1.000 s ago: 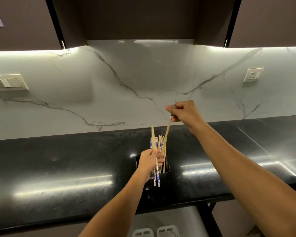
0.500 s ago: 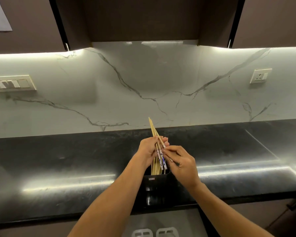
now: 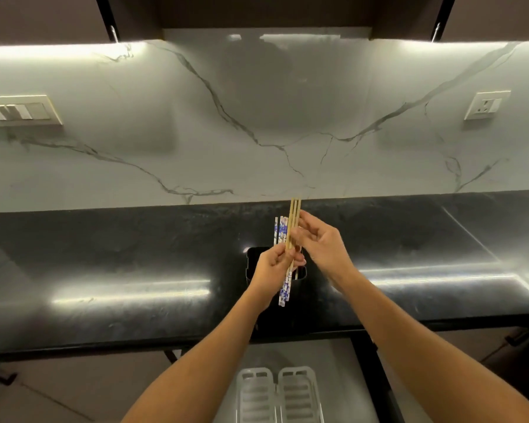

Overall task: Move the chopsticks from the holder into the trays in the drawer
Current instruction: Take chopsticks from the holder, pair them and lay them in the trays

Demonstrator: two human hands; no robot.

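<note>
– What's in the holder [image 3: 251,265]?
– Mostly hidden; perhaps a few inside.
– The chopsticks [image 3: 293,221]?
– Upright above it: left hand [image 3: 274,267] grips the bundle, right hand [image 3: 322,244] pinches the wooden ones.

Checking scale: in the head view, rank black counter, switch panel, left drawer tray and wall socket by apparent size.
1. black counter
2. switch panel, left drawer tray: about alike, both cut off by the frame
3. wall socket

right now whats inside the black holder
Mostly hidden: the left hand and its chopsticks cover the mouth of the holder. One or two sticks may stand inside; cannot tell.
</note>
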